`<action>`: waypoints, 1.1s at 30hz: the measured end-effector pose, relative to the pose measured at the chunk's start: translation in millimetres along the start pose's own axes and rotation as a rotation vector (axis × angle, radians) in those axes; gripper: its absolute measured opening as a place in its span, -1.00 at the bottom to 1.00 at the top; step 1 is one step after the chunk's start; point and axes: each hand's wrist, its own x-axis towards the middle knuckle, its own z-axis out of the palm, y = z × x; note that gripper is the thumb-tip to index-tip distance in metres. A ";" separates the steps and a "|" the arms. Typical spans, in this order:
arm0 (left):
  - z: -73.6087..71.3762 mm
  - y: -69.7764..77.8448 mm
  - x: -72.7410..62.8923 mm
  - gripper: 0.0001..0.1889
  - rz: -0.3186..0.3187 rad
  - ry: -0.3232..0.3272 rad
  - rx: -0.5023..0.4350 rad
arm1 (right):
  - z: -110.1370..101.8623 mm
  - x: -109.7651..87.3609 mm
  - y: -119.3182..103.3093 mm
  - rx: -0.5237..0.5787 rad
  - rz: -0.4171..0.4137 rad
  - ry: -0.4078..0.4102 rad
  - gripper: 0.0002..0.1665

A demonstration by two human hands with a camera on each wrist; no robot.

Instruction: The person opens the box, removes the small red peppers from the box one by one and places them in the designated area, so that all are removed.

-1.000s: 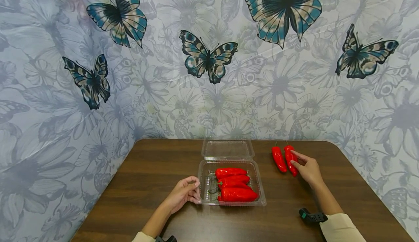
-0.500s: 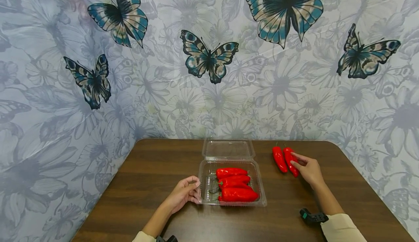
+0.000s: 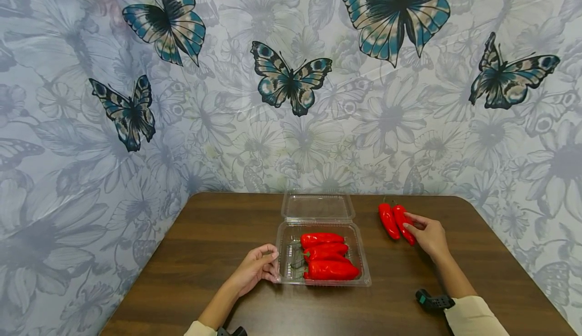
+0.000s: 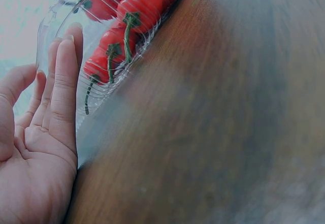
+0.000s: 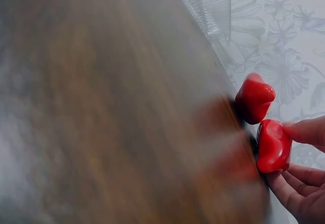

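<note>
Nearest, lower centre of frame: left hand (image 3: 254,270), fingers extended, touching the left edge of clear container (image 3: 361,255); red peppers (image 3: 332,270) within. Centre right: right hand (image 3: 429,237), pinching one loose pepper (image 3: 401,220); second pepper (image 3: 388,221) just beside. Behind: butterfly-patterned wall (image 3: 204,139).

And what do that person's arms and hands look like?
The left hand and right hand are bare, no gloves. The left sleeve and right sleeve are plain cream. The right black gadget has a small green patch; only part of the left black gadget shows.
</note>
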 end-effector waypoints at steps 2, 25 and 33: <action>0.1 -0.4 0.0 -0.88 0.001 0.002 0.003 | -0.3 -0.6 -0.5 -0.001 -0.004 0.005 -0.54; 1.0 -2.3 -0.1 -0.89 -0.012 0.012 0.008 | -19.8 -2.7 -24.0 -0.102 -0.050 0.016 -0.59; -1.0 -2.1 0.8 -0.87 0.005 0.002 0.012 | -27.3 -2.7 -51.3 -0.088 -0.153 0.066 -0.61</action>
